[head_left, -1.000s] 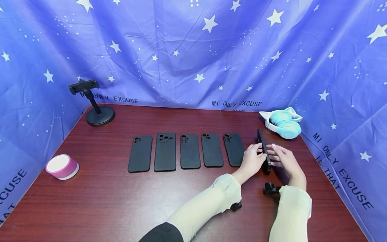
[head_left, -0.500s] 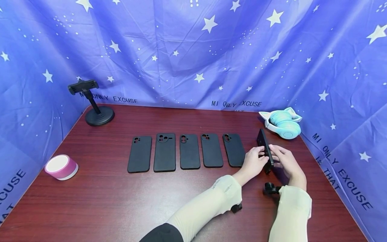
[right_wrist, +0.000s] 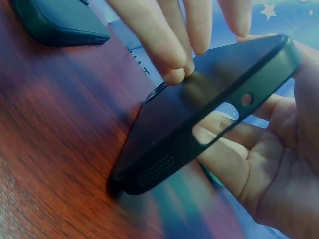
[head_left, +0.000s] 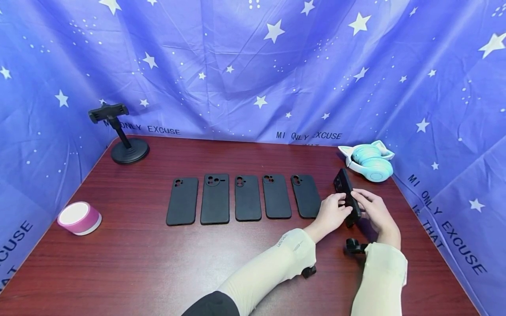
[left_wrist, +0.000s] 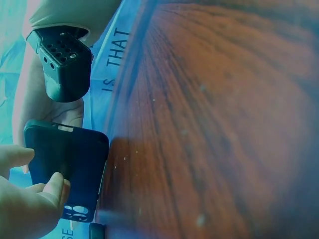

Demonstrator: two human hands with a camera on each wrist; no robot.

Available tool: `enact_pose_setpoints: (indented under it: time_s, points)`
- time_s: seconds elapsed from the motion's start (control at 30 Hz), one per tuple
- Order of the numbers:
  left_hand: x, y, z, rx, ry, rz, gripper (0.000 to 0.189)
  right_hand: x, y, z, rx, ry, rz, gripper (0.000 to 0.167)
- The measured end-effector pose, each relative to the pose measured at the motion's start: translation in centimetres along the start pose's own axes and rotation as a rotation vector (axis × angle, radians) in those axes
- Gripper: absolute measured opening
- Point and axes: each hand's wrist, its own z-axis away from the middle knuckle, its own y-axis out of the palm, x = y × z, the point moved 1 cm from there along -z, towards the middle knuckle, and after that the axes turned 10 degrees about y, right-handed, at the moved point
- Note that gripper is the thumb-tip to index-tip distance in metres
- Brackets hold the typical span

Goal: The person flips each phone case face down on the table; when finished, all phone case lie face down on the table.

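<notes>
In the head view, a black phone case stands on its long edge at the right side of the table, leaning over. My right hand holds it from the right, thumb at the upper edge and fingers behind. Fingers of my left hand touch its left-facing side. In the left wrist view, the case's camera cutouts face down the picture. The right wrist view shows the case's end wall with a port cutout, and part of my right hand is visible through that opening.
Several black phone cases lie in a row left of the hands. Cat-ear headphones sit at the back right. A phone stand is at the back left, a pink-and-white round object at the left edge. Starry curtains surround the table.
The phone case has tipped over to the right, so more of its left-facing side shows. The left fingers have shifted slightly with it; the right hand stays nearly in place.
</notes>
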Motion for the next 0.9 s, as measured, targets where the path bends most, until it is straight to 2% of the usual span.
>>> enact_pose_setpoints:
  time_s: [0.23, 0.5, 0.7, 0.9]
  points:
    - [0.1, 0.0, 0.0, 0.041, -0.053, -0.104, 0.043, -0.2, -0.2, 0.0, 0.02, -0.052, -0.14, 0.025]
    - [0.3, 0.1, -0.2, 0.078, -0.092, -0.28, 0.047, -0.8, -0.4, -0.1, -0.027, -0.088, -0.191, 0.024]
    - [0.3, 0.2, -0.3, 0.103, -0.129, -0.292, 0.051, -1.2, -0.3, -0.4, -0.024, -0.092, -0.258, 0.026]
    - [0.3, 0.2, -0.4, 0.103, -0.17, -0.286, 0.057, -1.3, -0.1, -0.8, -0.139, -0.025, -0.224, 0.026]
